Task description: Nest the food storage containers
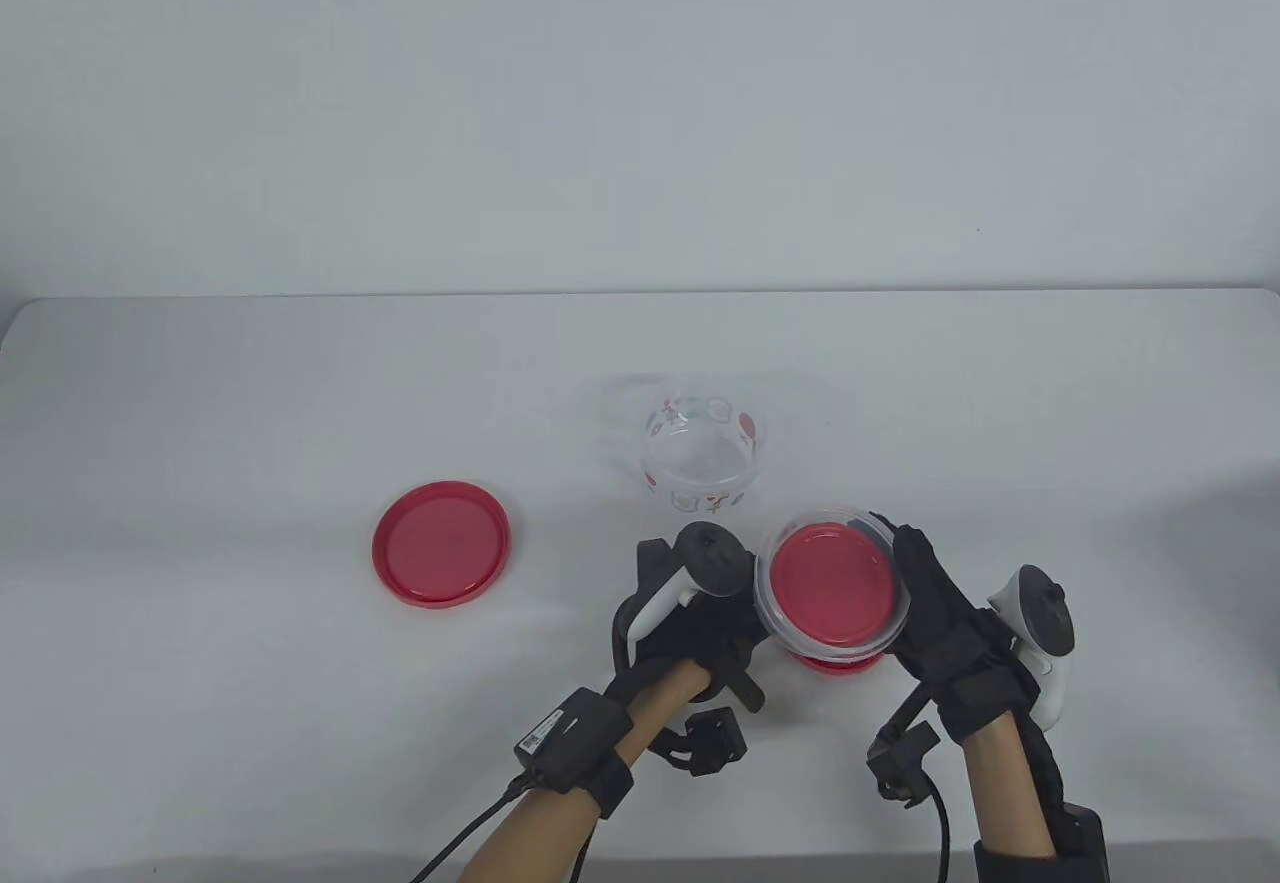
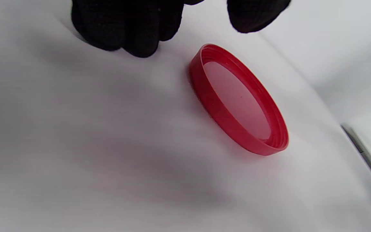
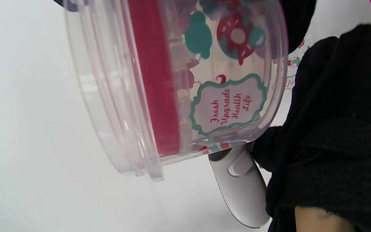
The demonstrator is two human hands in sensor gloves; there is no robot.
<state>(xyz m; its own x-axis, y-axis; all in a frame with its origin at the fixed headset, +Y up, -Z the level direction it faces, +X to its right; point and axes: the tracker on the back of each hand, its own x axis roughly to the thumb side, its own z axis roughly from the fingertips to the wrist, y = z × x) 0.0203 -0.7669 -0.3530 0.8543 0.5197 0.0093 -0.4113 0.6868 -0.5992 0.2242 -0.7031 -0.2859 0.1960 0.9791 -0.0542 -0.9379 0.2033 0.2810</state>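
Black-gloved hands (image 1: 690, 643), white trackers (image 1: 1040, 623) — bare forearms

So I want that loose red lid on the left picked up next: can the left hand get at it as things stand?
Probably yes. The left hand holds nothing, and the red lid lies alone on bare table to its left, open side up. The right hand and its clear container sit on the other side.

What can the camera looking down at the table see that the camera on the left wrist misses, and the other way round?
Only the table view shows the right hand holding a clear container with red showing inside it, and a second, empty printed container standing farther back. Only the left wrist view shows the left hand's fingertips up close, hanging above the white table and touching nothing there. Both show the loose red lid lying open side up.
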